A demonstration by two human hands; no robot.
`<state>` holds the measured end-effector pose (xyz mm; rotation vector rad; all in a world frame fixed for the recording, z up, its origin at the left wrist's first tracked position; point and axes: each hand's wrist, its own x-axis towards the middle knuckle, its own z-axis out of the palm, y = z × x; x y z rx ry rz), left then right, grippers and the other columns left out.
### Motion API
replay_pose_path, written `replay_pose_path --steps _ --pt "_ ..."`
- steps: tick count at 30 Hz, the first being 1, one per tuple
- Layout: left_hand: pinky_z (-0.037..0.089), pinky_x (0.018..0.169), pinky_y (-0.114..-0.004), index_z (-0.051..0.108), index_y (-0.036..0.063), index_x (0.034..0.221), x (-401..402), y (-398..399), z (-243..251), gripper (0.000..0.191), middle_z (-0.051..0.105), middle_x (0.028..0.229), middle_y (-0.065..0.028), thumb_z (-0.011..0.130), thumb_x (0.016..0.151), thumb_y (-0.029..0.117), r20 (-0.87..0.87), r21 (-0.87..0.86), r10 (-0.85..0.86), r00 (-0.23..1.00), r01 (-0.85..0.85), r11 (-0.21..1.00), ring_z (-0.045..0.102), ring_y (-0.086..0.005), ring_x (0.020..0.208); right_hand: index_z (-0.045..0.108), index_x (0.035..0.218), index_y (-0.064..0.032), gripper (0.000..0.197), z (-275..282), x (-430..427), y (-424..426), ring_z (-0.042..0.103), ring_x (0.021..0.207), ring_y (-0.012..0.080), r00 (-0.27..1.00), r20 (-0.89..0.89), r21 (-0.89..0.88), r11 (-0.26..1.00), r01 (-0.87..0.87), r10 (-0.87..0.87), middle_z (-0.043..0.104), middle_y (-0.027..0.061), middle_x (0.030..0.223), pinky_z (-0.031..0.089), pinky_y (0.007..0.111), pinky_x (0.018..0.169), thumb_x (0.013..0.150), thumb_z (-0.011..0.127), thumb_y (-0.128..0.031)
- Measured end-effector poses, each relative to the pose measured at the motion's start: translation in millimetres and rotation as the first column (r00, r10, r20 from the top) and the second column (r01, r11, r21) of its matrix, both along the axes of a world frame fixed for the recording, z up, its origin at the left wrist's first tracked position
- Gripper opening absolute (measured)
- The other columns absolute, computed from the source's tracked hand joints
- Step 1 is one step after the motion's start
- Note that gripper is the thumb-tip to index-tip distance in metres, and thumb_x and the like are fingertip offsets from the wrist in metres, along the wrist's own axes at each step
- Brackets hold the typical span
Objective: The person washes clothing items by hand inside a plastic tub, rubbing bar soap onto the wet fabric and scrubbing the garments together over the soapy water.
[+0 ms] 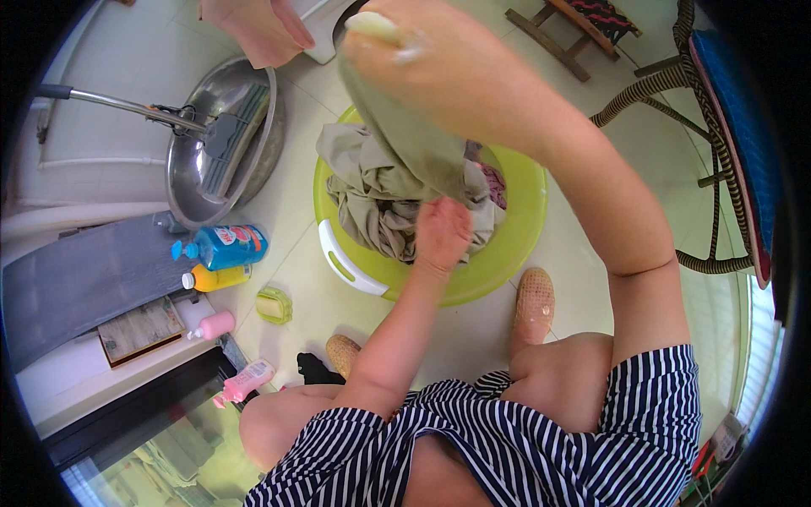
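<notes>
My left hand (445, 231) grips a wet grey-green cloth (418, 136) low in a lime-green plastic basin (529, 222). From there the cloth stretches up beneath my right hand (399, 47), which is raised high over the basin's far side and blurred. A pale bar of soap (374, 27) sits in that hand's fingers, with white lather beside it. Whether the same hand also holds the cloth's upper end cannot be made out. More bunched greyish fabric (361, 158) fills the basin, along with a purplish piece (494, 186) at its right.
Left of the basin stand a steel bowl (277, 146) with a sponge mop head (237, 139), a blue pump bottle (231, 246), a yellow bottle (222, 277) and a green soap dish (274, 305). A woven chair (716, 139) and wooden stool (576, 38) stand right. Slippers (535, 298) flank the basin.
</notes>
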<state>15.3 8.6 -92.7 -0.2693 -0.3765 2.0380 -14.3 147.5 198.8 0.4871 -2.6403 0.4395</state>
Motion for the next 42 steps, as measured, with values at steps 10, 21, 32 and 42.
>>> replay_pose_path --steps 10,21,32,42 --pt "0.031 0.115 -0.049 0.036 0.0067 0.145 -9 50 68 0.051 0.041 0.15 -0.0115 0.039 0.103 0.035 -0.496 -0.349 -0.023 0.868 -0.175 0.921 0.036 -0.0275 0.14 0.059 0.091 -0.0009 0.022 12 14 -14 0.056 0.071 0.0225 0.973 0.184 -0.697 0.716 0.03 0.138 0.059 0.0116 0.08 0.047 0.037 0.065 0.092 0.052 -0.022" --pt "0.031 0.115 -0.04 0.03 0.0115 0.149 -38 11 91 0.054 0.034 0.152 -0.0079 0.036 0.104 0.039 -0.798 -0.487 0.006 0.602 -0.652 0.581 0.036 -0.0254 0.138 0.057 0.126 -0.0079 0.036 -108 22 15 0.057 0.116 0.0349 0.948 0.019 -0.238 0.92 0.312 -0.316 0.063 0.016 0.12 0.044 0.043 0.099 0.093 0.054 -0.021" --pt "0.022 0.119 -0.045 0.022 0.0224 0.154 -15 30 87 0.057 0.024 0.159 -0.0038 0.032 0.103 0.046 -0.595 -0.373 0.223 0.773 -0.511 0.775 0.024 -0.0248 0.146 0.044 0.14 -0.0005 0.055 -188 35 -26 0.031 0.141 0.0397 0.969 0.21 -0.26 0.949 0.18 -0.126 0.039 0.0223 0.149 0.02 0.051 0.117 0.097 0.045 -0.035" --pt "0.022 0.119 -0.044 0.023 0.0217 0.153 -12 25 85 0.056 0.026 0.158 -0.0038 0.033 0.103 0.046 -0.539 -0.434 0.197 0.819 -0.471 0.768 0.027 -0.0242 0.145 0.041 0.141 0.0027 0.061 -189 26 -27 0.024 0.145 0.0363 0.945 0.311 -0.186 0.968 0.169 -0.106 0.036 0.0217 0.151 0.017 0.049 0.119 0.1 0.038 -0.042"
